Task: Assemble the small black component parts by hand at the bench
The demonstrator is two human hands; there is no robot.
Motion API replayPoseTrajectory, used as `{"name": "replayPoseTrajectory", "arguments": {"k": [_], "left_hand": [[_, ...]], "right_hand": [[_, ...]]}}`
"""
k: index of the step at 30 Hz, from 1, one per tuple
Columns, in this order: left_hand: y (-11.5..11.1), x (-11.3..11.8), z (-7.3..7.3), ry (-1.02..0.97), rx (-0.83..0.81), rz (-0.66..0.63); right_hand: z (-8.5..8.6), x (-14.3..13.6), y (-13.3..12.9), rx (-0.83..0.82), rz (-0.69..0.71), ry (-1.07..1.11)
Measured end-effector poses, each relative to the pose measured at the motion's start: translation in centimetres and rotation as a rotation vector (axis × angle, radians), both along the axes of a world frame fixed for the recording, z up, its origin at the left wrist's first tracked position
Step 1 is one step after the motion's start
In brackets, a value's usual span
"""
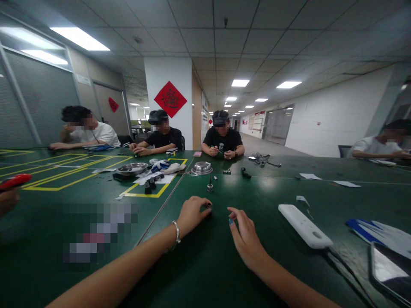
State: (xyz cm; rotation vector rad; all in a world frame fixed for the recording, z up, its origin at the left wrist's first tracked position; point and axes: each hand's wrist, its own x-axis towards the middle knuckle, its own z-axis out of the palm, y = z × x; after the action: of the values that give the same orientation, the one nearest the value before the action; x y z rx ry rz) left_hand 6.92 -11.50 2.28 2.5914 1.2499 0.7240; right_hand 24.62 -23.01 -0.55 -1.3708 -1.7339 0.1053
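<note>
My left hand (194,215), with a silver bracelet (176,233) at the wrist, rests low over the green table (180,278). Its thumb and forefinger come together in a pinch; a small dark spot shows at the tips, too small to name. To its right, my right hand (244,234) has its fingers apart and nothing in them; a blue nail shows on the thumb. Just beyond both hands stands a small round silver part with an upright dark stem (209,186). Neither hand touches it.
A white power strip (305,226), blue-white glove (382,235) and phone (390,271) lie at right. Farther back are a metal bowl (132,168), an upturned metal dish (201,168) and black parts (245,173). Several people sit around; another person's hand (8,201) is at left.
</note>
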Motion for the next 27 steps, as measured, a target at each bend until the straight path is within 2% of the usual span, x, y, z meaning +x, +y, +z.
{"name": "replayPoseTrajectory", "arguments": {"k": [4, 6, 9, 12, 17, 27], "left_hand": [[4.8, -2.2, 1.1, 0.108, 0.221, 0.314], [6.9, -3.8, 1.4, 0.137, 0.295, 0.425], [9.2, -6.3, 1.2, 0.137, 0.396, 0.472], [10.9, -8.3, 0.3, 0.142, 0.474, 0.569], [12.6, -9.9, -0.9, 0.257, 0.591, 0.702], [13.6, -10.3, -1.7, 0.346, 0.663, 0.768]], "right_hand": [[-0.1, -0.2, 0.1, 0.035, 0.027, -0.041], [-0.2, -0.1, 0.2, 0.071, 0.049, -0.071], [-0.4, 0.3, 0.5, 0.109, 0.062, -0.126], [-0.7, 0.8, 1.1, 0.123, 0.089, -0.196], [-1.4, 0.8, 1.9, 0.061, 0.072, -0.216], [-1.1, -0.4, 0.5, -0.116, 0.106, -0.086]]}}
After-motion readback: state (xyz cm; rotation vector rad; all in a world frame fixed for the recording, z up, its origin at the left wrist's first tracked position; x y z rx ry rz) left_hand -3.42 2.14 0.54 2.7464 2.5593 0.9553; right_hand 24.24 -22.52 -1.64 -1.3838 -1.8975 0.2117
